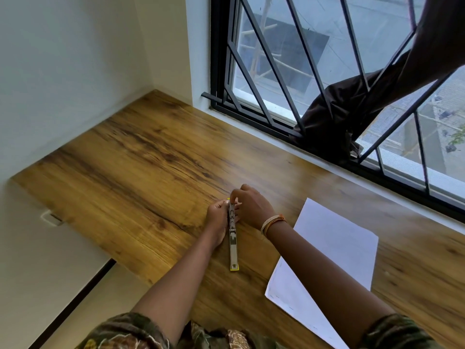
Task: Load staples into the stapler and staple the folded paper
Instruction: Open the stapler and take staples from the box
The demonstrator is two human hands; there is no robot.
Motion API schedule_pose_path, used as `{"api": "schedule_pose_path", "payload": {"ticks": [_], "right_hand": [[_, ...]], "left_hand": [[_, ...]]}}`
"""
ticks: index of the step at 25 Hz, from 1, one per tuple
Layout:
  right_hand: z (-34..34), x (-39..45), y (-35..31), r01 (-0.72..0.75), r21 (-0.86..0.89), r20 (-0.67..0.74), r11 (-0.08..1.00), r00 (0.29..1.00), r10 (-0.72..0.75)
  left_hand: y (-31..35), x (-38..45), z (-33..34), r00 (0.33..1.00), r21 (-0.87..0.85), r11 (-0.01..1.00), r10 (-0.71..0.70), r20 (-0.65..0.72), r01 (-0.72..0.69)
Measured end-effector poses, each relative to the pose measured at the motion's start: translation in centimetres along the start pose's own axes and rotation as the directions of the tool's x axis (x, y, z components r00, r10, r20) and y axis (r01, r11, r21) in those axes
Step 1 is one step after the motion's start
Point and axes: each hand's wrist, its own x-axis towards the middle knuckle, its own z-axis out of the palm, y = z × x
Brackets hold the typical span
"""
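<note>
Both hands (234, 210) grip open stapler (233, 238); paper (334, 253) beside.

No text, label, brand or number can be read anywhere in this view

- The stapler (233, 238) looks like bare silvery metal along its opened length, faintly shiny, with small yellow plastic showing at its near and far ends.
- The desk top (141, 157) is wood-grain, brown with dark streaks, smooth, with a soft sheen near the window.
- The paper (334, 250) is plain white, matt and flat.
- The window grille (266, 59) is dark metal bar, painted, matt black.
- The dark cloth (352, 107) draped through the bars is soft, creased fabric with no shine.
- The wrist threads (273, 221) look like wound cord, cream and orange.
- The sleeves (400, 333) are patterned cloth, mottled green-brown.
- The walls (63, 71) are smooth, matt, pale paint.
</note>
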Motion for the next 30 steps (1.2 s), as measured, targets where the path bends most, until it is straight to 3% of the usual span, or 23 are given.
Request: {"api": "schedule_pose_path", "payload": {"ticks": [7,19,25,30], "right_hand": [[1.1,-1.7,-0.4,0.017,0.104,-0.034,0.994,0.999,-0.014],[1.9,-6.4,-0.1,0.261,0.345,-0.257,0.902,0.95,-0.177],[3.5,-7.5,0.0,0.086,0.639,-0.263,0.765,0.958,0.112],[3.2,-6.1,0.0,0.004,0.736,-0.206,0.677,0.954,0.219]], "left_hand": [[-0.2,0.0,-0.1,1.0,0.026,1.0,0.009,-0.028,-0.008],[0.7,-0.5,0.4,0.999,-0.105,0.993,-0.046,-0.016,0.044],[0.7,-0.7,0.8,0.998,-0.183,0.981,-0.063,-0.025,0.058],[0.4,-0.6,0.5,1.0,-0.109,0.994,-0.014,-0.019,0.012]]}}
